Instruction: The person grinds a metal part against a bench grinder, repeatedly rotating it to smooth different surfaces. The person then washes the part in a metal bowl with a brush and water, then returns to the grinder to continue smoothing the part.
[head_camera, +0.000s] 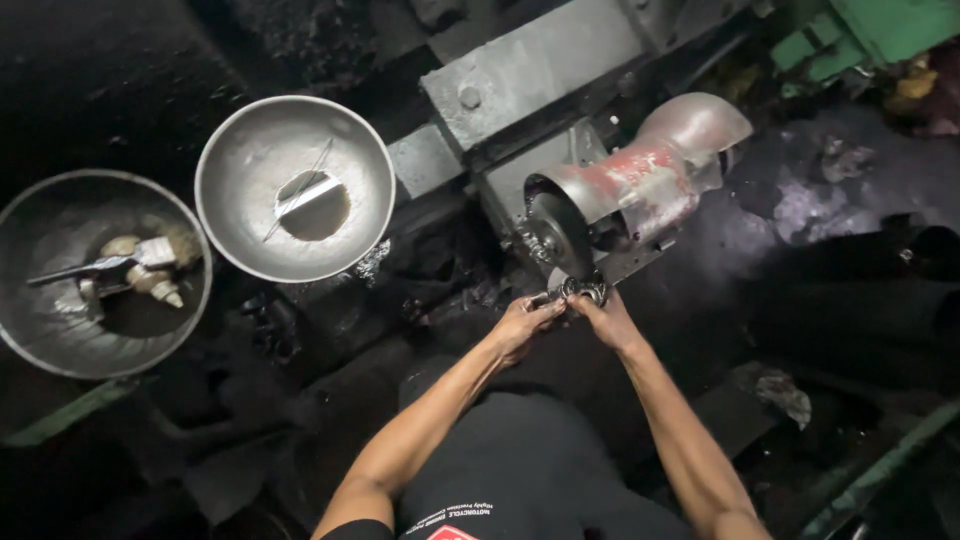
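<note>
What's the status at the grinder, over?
Left hand and right hand both pinch a small metal part at the grinding wheel. Nothing in the way.

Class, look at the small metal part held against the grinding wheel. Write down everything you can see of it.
The small metal part looks ring-shaped, grey and shiny, with a toothed or ridged rim, though it is too small to tell for sure. It sits at the lower edge of the grinding wheel, seemingly touching it. The left hand and the right hand pinch it from either side, fingers partly covering it.
</note>
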